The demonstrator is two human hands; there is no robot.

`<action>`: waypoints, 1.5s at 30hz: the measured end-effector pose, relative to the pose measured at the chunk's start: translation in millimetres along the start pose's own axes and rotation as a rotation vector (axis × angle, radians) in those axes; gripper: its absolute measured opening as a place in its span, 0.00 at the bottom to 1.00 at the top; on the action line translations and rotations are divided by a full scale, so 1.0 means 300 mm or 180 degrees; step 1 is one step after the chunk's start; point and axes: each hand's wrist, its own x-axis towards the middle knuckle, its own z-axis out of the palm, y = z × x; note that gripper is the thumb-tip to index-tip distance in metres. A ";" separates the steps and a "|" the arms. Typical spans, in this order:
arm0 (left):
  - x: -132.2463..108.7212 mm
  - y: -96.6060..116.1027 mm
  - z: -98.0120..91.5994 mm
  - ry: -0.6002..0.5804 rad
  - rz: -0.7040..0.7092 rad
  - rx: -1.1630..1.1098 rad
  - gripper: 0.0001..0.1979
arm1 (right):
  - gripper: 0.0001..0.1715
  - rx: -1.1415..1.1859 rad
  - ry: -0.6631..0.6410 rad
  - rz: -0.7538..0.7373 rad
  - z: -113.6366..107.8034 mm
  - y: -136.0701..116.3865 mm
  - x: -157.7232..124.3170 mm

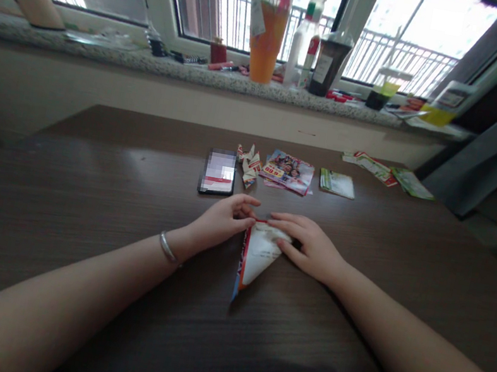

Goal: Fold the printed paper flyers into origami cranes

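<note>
A folded sheet of paper (261, 254), mostly white with a red and blue printed left edge, lies on the brown table as a triangle pointing towards me. At its upper left corner my left hand (237, 211) grips the edge, thumb on top and fingers bent behind. My right hand (308, 243) holds the upper right corner, its thumb on the paper and its fingers along the top fold. Part of that corner is hidden under the right hand.
Beyond my hands lie a phone (219, 172), a crumpled folded paper piece (249, 165), printed leaflets (288, 171), a small stack of cards (337, 183) and green-red paper strips (374, 168). Drink cups, including an orange one (266, 48), stand on the windowsill (176, 74).
</note>
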 end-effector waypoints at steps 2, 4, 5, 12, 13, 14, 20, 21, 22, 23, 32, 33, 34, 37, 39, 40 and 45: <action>-0.005 0.012 0.005 0.0029 -0.0053 -0.0131 0.16 | 0.21 0.0117 0.0154 0.0256 0.006 -0.004 0.004; -0.013 0.030 0.013 0.0068 -0.0053 -0.0234 0.15 | 0.20 0.0238 0.0256 0.0526 0.010 -0.008 0.006; -0.017 0.040 0.018 0.0093 -0.0022 -0.0272 0.15 | 0.20 0.0305 0.0284 0.0639 0.012 -0.010 0.008; -0.050 0.098 0.040 0.0349 0.0576 -0.0263 0.10 | 0.11 0.0920 0.0285 0.1088 0.021 -0.032 0.012; -0.053 0.102 0.041 0.0364 0.0667 -0.0215 0.10 | 0.11 0.0994 0.0292 0.1166 0.022 -0.036 0.013; -0.056 0.105 0.042 0.0373 0.0740 -0.0156 0.10 | 0.10 0.1041 0.0301 0.1225 0.021 -0.039 0.014; -0.061 0.108 0.038 0.0375 0.0629 0.0537 0.10 | 0.09 0.1140 0.0536 0.1296 0.014 -0.050 0.018; -0.060 0.107 0.037 0.0355 0.0590 0.0634 0.09 | 0.08 0.1157 0.0564 0.1291 0.014 -0.050 0.018; -0.060 0.107 0.037 0.0332 0.0572 0.0705 0.08 | 0.08 0.1174 0.0578 0.1282 0.015 -0.049 0.018; -0.059 0.107 0.037 0.0312 0.0574 0.0754 0.07 | 0.08 0.1190 0.0584 0.1270 0.016 -0.048 0.018; -0.066 0.115 0.045 0.0415 0.0602 0.0820 0.08 | 0.08 0.1264 0.0644 0.1004 0.024 -0.036 0.018; -0.067 0.116 0.046 0.0422 0.0589 0.0802 0.09 | 0.08 0.1275 0.0650 0.0974 0.025 -0.036 0.018; -0.067 0.118 0.046 0.0430 0.0567 0.0784 0.09 | 0.09 0.1281 0.0659 0.0950 0.025 -0.035 0.018; -0.068 0.118 0.048 0.0439 0.0500 0.0736 0.10 | 0.09 0.1259 0.0691 0.0878 0.027 -0.034 0.018; -0.068 0.115 0.049 0.0454 0.0478 0.0706 0.10 | 0.09 0.1207 0.0732 0.0817 0.027 -0.034 0.017; -0.068 0.113 0.049 0.0461 0.0472 0.0691 0.10 | 0.09 0.1179 0.0751 0.0786 0.027 -0.034 0.017; -0.067 0.112 0.050 0.0415 0.0447 0.0581 0.11 | 0.09 0.1030 0.0800 0.0661 0.024 -0.038 0.016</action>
